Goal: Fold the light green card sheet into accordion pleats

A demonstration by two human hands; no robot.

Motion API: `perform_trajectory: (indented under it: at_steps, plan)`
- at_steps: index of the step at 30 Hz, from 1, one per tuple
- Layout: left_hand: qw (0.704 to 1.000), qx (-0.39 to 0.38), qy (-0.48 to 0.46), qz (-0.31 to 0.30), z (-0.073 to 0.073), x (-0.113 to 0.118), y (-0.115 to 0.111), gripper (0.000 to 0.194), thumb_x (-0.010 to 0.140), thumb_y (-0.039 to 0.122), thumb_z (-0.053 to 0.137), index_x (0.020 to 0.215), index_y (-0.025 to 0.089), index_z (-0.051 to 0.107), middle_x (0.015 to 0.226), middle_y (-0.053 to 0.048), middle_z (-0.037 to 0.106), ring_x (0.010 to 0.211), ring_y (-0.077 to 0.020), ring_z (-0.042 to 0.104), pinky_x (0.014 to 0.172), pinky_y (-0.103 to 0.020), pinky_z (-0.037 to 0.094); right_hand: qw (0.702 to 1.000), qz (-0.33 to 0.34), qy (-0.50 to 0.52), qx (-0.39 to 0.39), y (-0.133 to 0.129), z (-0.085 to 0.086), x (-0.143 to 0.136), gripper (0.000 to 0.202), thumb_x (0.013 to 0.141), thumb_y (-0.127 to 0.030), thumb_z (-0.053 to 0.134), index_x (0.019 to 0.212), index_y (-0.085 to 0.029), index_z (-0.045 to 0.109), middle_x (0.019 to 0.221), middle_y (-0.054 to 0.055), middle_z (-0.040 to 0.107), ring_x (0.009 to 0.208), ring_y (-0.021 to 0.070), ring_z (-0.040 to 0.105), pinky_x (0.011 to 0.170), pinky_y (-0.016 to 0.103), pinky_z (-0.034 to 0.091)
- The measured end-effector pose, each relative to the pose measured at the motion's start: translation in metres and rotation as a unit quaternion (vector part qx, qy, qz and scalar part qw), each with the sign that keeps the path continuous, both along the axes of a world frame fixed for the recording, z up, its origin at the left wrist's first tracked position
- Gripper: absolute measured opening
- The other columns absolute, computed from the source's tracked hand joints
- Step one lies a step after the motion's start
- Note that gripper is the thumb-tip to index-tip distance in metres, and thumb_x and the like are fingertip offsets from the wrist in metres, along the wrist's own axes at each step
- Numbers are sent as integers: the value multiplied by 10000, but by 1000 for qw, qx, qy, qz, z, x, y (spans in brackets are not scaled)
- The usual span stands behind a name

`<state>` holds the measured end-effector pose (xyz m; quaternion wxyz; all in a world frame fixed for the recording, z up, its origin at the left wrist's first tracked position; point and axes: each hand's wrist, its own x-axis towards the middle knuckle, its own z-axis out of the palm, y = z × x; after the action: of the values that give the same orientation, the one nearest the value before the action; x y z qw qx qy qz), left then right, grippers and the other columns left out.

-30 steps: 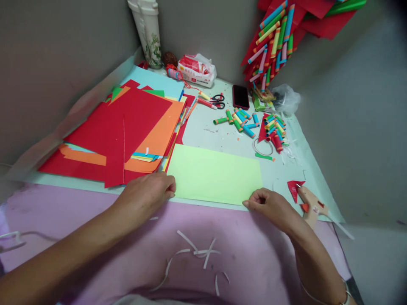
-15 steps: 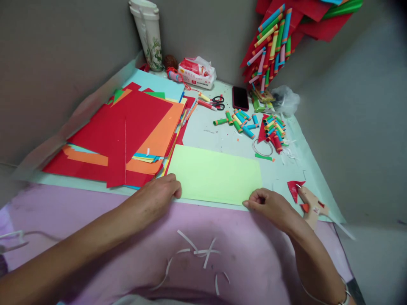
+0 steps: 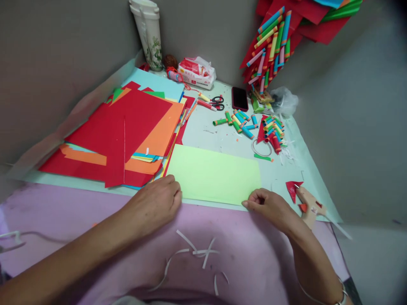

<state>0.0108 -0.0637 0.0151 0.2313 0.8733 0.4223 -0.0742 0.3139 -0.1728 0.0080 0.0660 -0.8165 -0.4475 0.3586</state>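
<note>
A light green sheet of paper [image 3: 216, 176] lies flat along the front edge of the table, in front of me. My left hand [image 3: 163, 195], its fingers curled closed, is on the sheet's near left corner. At the near right corner, my right hand [image 3: 265, 205] pinches the paper's edge between thumb and fingers. Left of the sheet lies a pile of coloured paper, topped by a large red sheet [image 3: 127, 123]. A cream glue gun [image 3: 310, 203] rests to the right of my right hand, beside a red paper scrap [image 3: 292, 190].
Several small rolled paper tubes [image 3: 243, 123] lie behind the sheet, with more bundled at the right. Scissors [image 3: 218, 103], a phone [image 3: 239, 99], a tissue pack [image 3: 197, 73] and a white tumbler [image 3: 149, 36] stand or lie farther back. White paper strips [image 3: 205, 253] lie on the pink cloth.
My left hand has shifted slightly nearer to me at the sheet's left corner, its fingers still curled. My right hand and the green sheet stay nearly in place.
</note>
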Motion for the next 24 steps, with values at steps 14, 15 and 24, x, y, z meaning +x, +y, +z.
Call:
perform_trajectory:
  at_steps: [14, 15, 24]
  plan:
    - [990, 77, 100, 70, -4, 19, -17, 366, 1015, 437, 402, 940, 158, 627, 1045, -100, 621, 984, -264, 617, 738, -352, 440, 1000, -2, 25, 14, -1, 0, 1, 262, 761, -455, 639, 692, -217, 556, 744, -10, 596, 679, 146, 475, 602, 291, 300]
    - [989, 80, 101, 74, -5, 20, -18, 367, 1014, 443, 405, 947, 158, 626, 1048, -98, 621, 977, -261, 617, 728, -350, 439, 1000, -2, 26, 15, -1, 0, 1, 260, 761, -455, 639, 694, -217, 557, 746, -10, 598, 680, 147, 478, 605, 291, 305]
    - [987, 106, 97, 76, -12, 18, -21, 373, 1000, 478, 437, 947, 160, 623, 1046, -100, 621, 971, -256, 610, 690, -336, 428, 1000, -3, 18, 11, 0, 2, 0, 258, 762, -453, 635, 691, -220, 550, 741, -15, 592, 673, 144, 479, 603, 288, 308]
